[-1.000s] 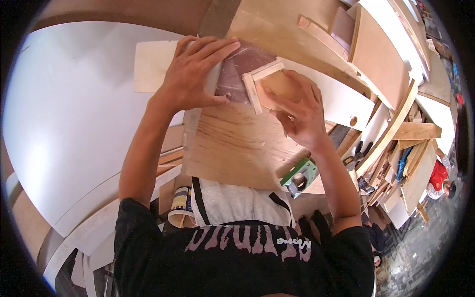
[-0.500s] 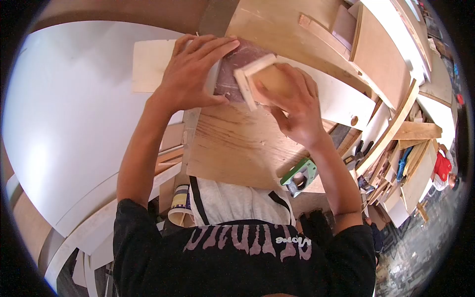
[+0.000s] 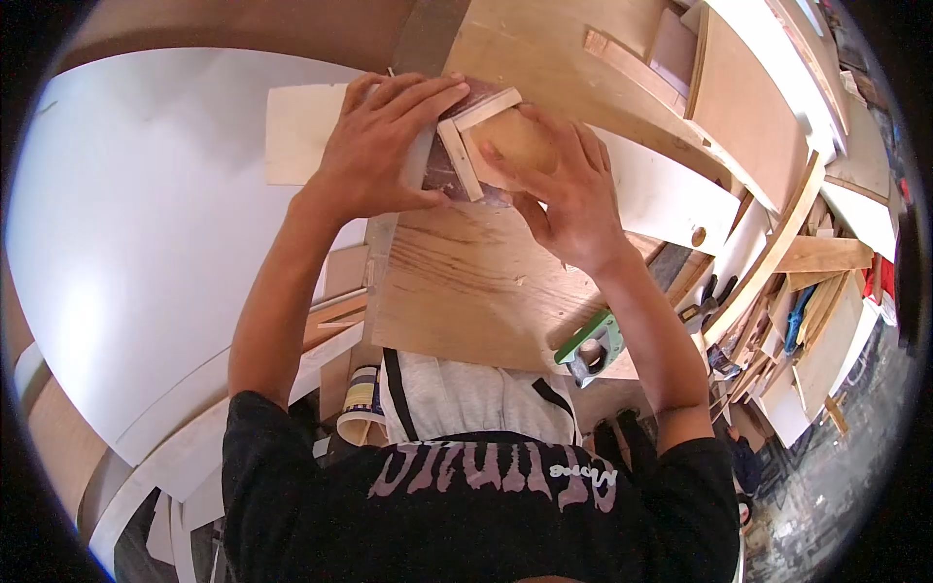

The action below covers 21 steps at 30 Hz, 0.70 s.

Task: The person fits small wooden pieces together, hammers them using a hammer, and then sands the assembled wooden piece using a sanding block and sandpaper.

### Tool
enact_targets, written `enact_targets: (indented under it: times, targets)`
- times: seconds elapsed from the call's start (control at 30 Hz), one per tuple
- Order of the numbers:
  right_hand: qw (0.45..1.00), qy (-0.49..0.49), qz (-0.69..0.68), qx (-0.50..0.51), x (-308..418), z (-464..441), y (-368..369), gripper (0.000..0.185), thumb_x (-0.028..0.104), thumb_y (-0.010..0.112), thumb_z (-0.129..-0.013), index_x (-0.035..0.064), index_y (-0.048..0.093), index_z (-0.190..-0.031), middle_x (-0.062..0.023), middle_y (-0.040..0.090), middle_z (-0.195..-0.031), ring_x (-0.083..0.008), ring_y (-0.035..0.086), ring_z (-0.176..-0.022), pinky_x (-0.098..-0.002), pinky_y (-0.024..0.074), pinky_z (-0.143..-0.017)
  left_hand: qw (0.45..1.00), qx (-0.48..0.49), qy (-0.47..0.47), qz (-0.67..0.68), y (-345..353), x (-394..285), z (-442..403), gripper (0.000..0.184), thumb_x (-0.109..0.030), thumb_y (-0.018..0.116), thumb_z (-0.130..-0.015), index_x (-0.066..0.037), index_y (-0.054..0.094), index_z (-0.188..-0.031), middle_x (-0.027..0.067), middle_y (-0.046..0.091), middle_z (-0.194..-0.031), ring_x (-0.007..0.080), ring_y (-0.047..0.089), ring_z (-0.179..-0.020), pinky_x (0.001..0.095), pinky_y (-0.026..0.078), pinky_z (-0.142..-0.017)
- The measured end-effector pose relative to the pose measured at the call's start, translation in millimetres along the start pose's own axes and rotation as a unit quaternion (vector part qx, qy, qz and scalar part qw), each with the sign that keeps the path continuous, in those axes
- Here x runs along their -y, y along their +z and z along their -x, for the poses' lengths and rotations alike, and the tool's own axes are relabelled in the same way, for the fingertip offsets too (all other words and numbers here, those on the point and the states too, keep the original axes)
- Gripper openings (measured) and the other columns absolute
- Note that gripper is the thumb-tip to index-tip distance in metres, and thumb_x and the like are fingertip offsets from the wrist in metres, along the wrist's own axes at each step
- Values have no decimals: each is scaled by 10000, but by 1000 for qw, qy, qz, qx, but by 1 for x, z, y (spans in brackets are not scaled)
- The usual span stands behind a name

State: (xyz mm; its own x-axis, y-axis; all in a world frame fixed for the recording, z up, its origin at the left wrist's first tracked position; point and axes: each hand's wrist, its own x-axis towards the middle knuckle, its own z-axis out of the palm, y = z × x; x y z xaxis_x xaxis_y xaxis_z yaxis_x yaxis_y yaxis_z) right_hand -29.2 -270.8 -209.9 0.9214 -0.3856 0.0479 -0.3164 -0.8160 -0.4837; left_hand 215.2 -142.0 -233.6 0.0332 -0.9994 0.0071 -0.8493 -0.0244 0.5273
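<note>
A reddish-brown sheet that looks like sandpaper [image 3: 442, 170] lies on the work surface at top centre. My left hand [image 3: 374, 151] spans its left part, thumb at the near edge and fingers at the far edge, holding it down. A pale flat board [image 3: 296, 136] sticks out left from under that hand. In my right hand [image 3: 573, 194] is a small wooden piece [image 3: 515, 141] with two light strips meeting at a corner, tilted on the sheet. Its underside is hidden.
A plywood board [image 3: 466, 282] lies nearest my body, with a green-handled saw [image 3: 591, 345] at its right corner. A large white panel [image 3: 185, 243] fills the left. Wood offcuts [image 3: 826, 301] are piled at right. A tub [image 3: 362, 408] stands below.
My right hand has moved the wooden piece left and slightly away from me across the sheet, closer to my left hand. The left hand stays in place.
</note>
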Motion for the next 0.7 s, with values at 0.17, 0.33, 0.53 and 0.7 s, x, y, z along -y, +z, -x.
enact_targets:
  times: [0.17, 0.33, 0.53, 0.7]
  targets:
    - [999, 25, 1, 24, -13, 34, -9, 697, 172, 845, -770, 372, 660, -1411, -168, 506, -1525, -395, 472, -1404, -504, 382, -1137, 1000, 0, 1, 12, 3, 4, 1, 1178, -385, 968, -527, -220, 460, -1577, 2, 509, -1593, 286, 448, -1446, 483, 248, -1264]
    - [1000, 0, -13, -1, -2, -1, -2, 690, 163, 845, -767, 369, 670, -1401, -160, 503, -1540, -390, 480, -1401, -502, 381, -1144, 1000, -4, 1, -5, 2, 1, 0, 1159, -367, 963, -546, -226, 457, -1579, 5, 507, -1595, 289, 443, -1453, 483, 250, -1266]
    - [1000, 19, 1, 14, -10, 26, -8, 697, 148, 847, -751, 368, 678, -1390, -156, 500, -1546, -395, 487, -1388, -507, 382, -1149, 1000, 10, -5, -1, 1, 1, -1, 1172, -365, 966, -535, -220, 457, -1581, 7, 508, -1595, 295, 448, -1450, 482, 246, -1267]
    - [1000, 2, -5, -21, -3, 3, 2, 704, 157, 846, -758, 376, 668, -1403, -152, 503, -1543, -393, 487, -1383, -506, 386, -1145, 1000, 0, 1, 1, 1, 1, 1, 1171, -398, 970, -537, -224, 464, -1579, 3, 513, -1590, 291, 447, -1451, 479, 248, -1268]
